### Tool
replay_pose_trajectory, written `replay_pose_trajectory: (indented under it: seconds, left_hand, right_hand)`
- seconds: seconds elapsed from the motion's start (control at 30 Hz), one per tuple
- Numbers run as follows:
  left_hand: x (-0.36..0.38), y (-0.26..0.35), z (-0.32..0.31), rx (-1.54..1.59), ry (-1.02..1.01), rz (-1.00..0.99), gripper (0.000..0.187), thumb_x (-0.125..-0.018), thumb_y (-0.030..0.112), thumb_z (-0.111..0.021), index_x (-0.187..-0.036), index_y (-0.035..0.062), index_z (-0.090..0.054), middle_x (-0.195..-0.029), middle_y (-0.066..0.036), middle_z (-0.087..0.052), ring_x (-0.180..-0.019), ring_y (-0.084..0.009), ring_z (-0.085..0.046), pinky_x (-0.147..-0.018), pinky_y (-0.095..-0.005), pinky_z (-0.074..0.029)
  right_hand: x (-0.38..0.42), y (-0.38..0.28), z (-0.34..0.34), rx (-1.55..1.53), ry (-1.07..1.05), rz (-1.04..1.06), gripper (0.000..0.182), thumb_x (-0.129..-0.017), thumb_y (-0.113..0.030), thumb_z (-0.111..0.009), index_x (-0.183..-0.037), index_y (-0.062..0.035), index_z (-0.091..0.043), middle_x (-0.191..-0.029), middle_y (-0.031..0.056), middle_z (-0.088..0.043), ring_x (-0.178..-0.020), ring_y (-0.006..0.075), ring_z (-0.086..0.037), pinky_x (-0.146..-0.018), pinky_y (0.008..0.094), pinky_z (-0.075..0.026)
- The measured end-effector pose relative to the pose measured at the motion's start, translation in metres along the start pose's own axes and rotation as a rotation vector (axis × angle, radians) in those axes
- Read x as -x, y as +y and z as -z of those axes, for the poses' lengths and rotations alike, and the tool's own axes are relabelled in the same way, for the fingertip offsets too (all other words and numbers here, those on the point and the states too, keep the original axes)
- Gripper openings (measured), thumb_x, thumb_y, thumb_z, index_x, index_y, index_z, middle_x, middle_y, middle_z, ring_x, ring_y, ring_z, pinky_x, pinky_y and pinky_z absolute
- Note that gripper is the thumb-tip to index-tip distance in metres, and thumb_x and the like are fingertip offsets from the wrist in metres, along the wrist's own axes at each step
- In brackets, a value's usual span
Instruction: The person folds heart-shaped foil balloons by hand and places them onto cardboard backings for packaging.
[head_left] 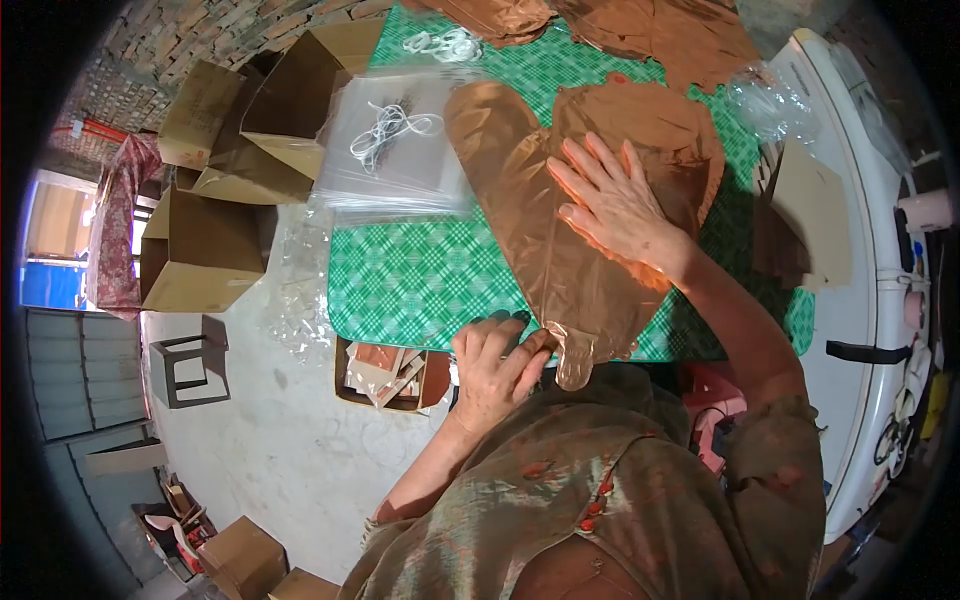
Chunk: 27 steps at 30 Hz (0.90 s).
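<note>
— What lies around the green checked tablecloth [420,270]?

— Clear plastic bags [395,140] with white string [390,128] rest on its far left part. Open cardboard boxes [250,130] stand off its left edge, and a white appliance [860,300] stands along its right.

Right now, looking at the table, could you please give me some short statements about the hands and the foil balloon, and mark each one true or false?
1. The right hand lies flat, fingers spread, on the copper foil balloon. True.
2. The left hand holds a pair of scissors. False: it pinches the balloon's neck at the table edge.
3. The table cloth is green with a check pattern. True.
4. The balloon is fully inflated and round. False: it lies flat and deflated.
5. Clear plastic bags with white string lie to the left of the balloon. True.
</note>
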<state>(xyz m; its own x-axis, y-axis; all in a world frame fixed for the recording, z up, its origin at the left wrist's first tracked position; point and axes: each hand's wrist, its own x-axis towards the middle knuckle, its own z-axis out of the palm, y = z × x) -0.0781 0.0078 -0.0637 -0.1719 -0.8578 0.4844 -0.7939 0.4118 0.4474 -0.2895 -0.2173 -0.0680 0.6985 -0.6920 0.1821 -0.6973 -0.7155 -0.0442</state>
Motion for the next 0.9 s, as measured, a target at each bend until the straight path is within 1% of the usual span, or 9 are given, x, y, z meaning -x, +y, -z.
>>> replay_pose_trajectory:
  seconds: [0.17,0.27,0.37,0.47,0.5,0.6,0.63,0.73,0.9]
  left_hand:
    - [-0.043,-0.008,0.019,0.143,0.109,0.209,0.047,-0.086,0.007,-0.075,-0.131,-0.0009,-0.06,-0.118,-0.02,-0.064,-0.105,-0.0373,-0.06,-0.093,-0.045,-0.048]
    - [-0.062,-0.028,0.007,0.132,0.04,0.339,0.061,-0.088,0.009,-0.076,-0.142,-0.003,-0.05,-0.122,-0.022,-0.065,-0.109,-0.0388,-0.062,-0.094,-0.0429,-0.051]
    - [-0.088,-0.028,0.004,0.119,-0.079,0.426,0.071,-0.089,0.01,-0.076,-0.15,-0.0037,-0.042,-0.128,-0.021,-0.065,-0.118,-0.0333,-0.062,-0.1,-0.0408,-0.05]
    - [-0.117,-0.021,0.001,0.615,-0.124,0.605,0.076,-0.091,0.011,-0.075,-0.154,-0.0047,-0.036,-0.135,-0.02,-0.063,-0.126,-0.0257,-0.06,-0.104,-0.0392,-0.049]
    - [-0.103,-0.042,-0.027,0.552,-0.053,0.593,0.075,-0.094,0.01,-0.071,-0.156,-0.0051,-0.032,-0.14,-0.017,-0.06,-0.13,-0.021,-0.056,-0.107,-0.0378,-0.047]
    - [-0.122,-0.035,-0.032,1.107,0.137,0.661,0.068,-0.096,0.008,-0.066,-0.155,-0.0051,-0.035,-0.139,-0.015,-0.06,-0.128,-0.0218,-0.058,-0.106,-0.0369,-0.047]
    - [-0.133,-0.026,-0.018,1.091,0.111,0.777,0.064,-0.098,0.006,-0.061,-0.155,-0.0045,-0.035,-0.139,-0.014,-0.06,-0.125,-0.021,-0.058,-0.105,-0.0351,-0.047]
    - [-0.144,-0.049,-0.02,1.384,0.079,0.951,0.055,-0.101,0.015,-0.061,-0.15,-0.0012,-0.041,-0.141,-0.013,-0.059,-0.125,-0.0235,-0.06,-0.106,-0.0373,-0.048]
    - [-0.168,-0.048,-0.027,1.408,0.02,0.749,0.058,-0.105,0.037,-0.054,-0.149,0.0012,-0.043,-0.142,-0.012,-0.059,-0.13,-0.025,-0.057,-0.112,-0.0409,-0.044]
  right_hand:
    - [0.0,-0.004,0.005,0.024,-0.017,-0.017,0.063,-0.106,-0.051,-0.044,-0.16,-0.0183,-0.037,-0.168,0.0099,-0.028,-0.157,0.0335,-0.016,-0.124,0.0642,-0.008]
    - [-0.001,-0.004,0.005,0.016,-0.019,-0.025,0.063,-0.105,-0.051,-0.045,-0.159,-0.0192,-0.037,-0.168,0.0086,-0.029,-0.157,0.0326,-0.017,-0.124,0.0638,-0.008]
    - [-0.001,-0.005,0.006,0.023,-0.028,-0.036,0.063,-0.105,-0.051,-0.045,-0.16,-0.0197,-0.037,-0.168,0.0079,-0.029,-0.157,0.0323,-0.017,-0.124,0.0633,-0.008]
    - [-0.001,-0.004,0.002,-0.001,0.006,-0.035,0.063,-0.105,-0.05,-0.046,-0.16,-0.0202,-0.036,-0.168,0.0077,-0.028,-0.157,0.032,-0.017,-0.124,0.0634,-0.008]
    - [-0.001,-0.003,0.002,0.001,-0.001,-0.037,0.064,-0.105,-0.05,-0.046,-0.16,-0.0202,-0.036,-0.168,0.0075,-0.028,-0.157,0.0318,-0.016,-0.124,0.0635,-0.008]
    - [-0.001,-0.003,0.001,-0.002,-0.027,-0.047,0.064,-0.105,-0.051,-0.043,-0.161,-0.0205,-0.034,-0.169,0.007,-0.026,-0.158,0.0311,-0.014,-0.124,0.0636,-0.006]
    - [-0.001,-0.003,0.0,-0.01,-0.036,-0.053,0.064,-0.106,-0.052,-0.042,-0.161,-0.0207,-0.034,-0.169,0.0068,-0.025,-0.158,0.0309,-0.013,-0.125,0.0637,-0.005]
    - [-0.001,-0.003,0.002,-0.04,-0.054,-0.058,0.065,-0.106,-0.053,-0.039,-0.162,-0.0205,-0.033,-0.171,0.0065,-0.022,-0.159,0.0304,-0.009,-0.125,0.0634,-0.002]
    - [-0.003,-0.006,0.015,-0.016,-0.139,-0.077,0.065,-0.106,-0.054,-0.039,-0.158,-0.0157,-0.038,-0.17,0.0078,-0.022,-0.159,0.0314,-0.009,-0.124,0.0645,-0.003]
